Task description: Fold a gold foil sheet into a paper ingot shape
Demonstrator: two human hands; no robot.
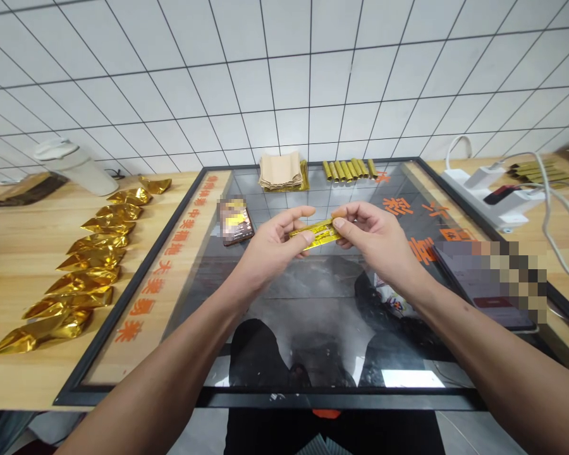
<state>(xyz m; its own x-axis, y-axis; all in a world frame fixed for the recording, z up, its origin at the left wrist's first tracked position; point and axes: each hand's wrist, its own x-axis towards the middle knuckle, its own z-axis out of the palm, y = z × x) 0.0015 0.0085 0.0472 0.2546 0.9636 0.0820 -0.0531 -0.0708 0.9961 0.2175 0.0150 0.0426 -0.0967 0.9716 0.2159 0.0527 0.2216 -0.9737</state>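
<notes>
Both my hands hold one small gold foil packet [315,232] above a glass tabletop [313,297]. My left hand [272,243] pinches its left end between thumb and fingers. My right hand [377,237] grips its right end with curled fingers. The packet lies roughly level between the two hands. Behind it, at the far edge of the glass, sit a stack of tan paper sheets [281,170] and a row of gold foil rolls [349,169].
Several filled gold pouches [83,259] lie in a row on the wooden table at left, near a white container [78,165]. A phone [234,221] lies on the glass. A white power strip with cables [495,189] sits at right.
</notes>
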